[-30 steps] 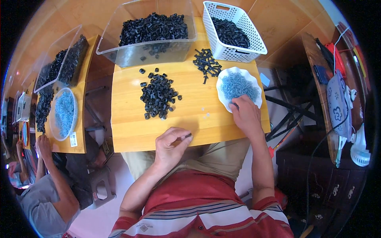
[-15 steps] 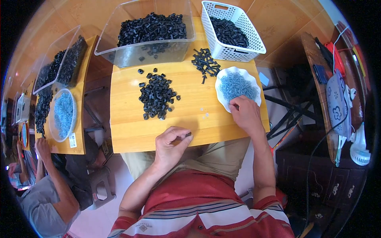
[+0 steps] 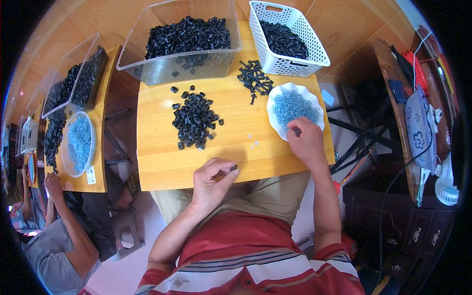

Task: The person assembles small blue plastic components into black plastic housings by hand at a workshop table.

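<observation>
My left hand [image 3: 214,179] is near the front edge of the wooden table, thumb and fingers pinching a small black plastic part [image 3: 233,168]. My right hand [image 3: 306,140] reaches over the near rim of a white scalloped plate [image 3: 271,109], its fingers closed at the edge of a heap of tiny clear-blue pieces [image 3: 294,105]. A small dark piece [image 3: 297,132] shows at those fingers; its exact shape is partly hidden. Left of the plate lies a pile of short black hollow parts [image 3: 194,118]. Black pin-like parts [image 3: 254,78] lie loosely behind the plate.
A clear bin [image 3: 182,69] of black parts and a white perforated basket [image 3: 295,64] stand at the back. A few tiny clear bits [image 3: 254,144] lie mid-table. At left, another person [image 3: 64,241] sits at a similar table. A wooden surface with a small white fan [image 3: 446,184] is at right.
The fingers of my right hand have shifted slightly at the plate's near edge, and a dark piece now shows at them. My left hand has barely moved.
</observation>
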A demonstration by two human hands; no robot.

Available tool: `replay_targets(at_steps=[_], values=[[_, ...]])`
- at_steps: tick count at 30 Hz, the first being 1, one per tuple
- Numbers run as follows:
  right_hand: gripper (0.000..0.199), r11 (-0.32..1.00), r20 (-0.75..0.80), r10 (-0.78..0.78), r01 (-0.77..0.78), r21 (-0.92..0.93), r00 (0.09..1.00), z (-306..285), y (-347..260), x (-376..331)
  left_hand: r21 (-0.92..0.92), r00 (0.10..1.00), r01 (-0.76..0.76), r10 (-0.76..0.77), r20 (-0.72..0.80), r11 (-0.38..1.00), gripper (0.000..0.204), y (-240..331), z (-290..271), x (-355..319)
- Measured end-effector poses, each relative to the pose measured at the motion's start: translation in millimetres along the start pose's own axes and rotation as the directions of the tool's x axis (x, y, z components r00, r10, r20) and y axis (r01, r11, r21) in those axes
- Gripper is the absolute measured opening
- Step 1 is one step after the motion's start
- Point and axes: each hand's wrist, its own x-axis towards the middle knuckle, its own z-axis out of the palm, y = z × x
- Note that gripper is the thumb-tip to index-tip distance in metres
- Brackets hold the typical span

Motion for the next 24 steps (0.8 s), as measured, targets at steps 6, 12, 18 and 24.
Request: replay_targets(at_steps=[6,12,18,24], values=[[0.011,0.984,0.000,0.064,-0.063,0.168,0.998,-7.3,3.2,-0.3,-0.028,0.999,0.033,-0.032,0.010,0.999,0.016,-5.6,1.0,0.4],[0.013,0.910,0.049,0.186,-0.191,0.367,0.981,-8.1,4.2,-4.8,-0.122,0.995,0.101,-0.099,0.016,0.987,0.015,-8.3,0.7,-1.0],[0.017,0.648,0.255,0.125,-0.273,0.711,0.959,-7.9,-12.6,-10.3,-0.058,0.997,0.058,-0.054,0.057,0.997,0.015,-0.8,1.1,0.6],[0.023,0.415,0.508,-0.062,-0.441,0.796,0.859,-0.9,-50.0,-18.7,-0.010,0.997,0.049,-0.048,0.056,0.999,0.023,0.0,6.3,2.3]])
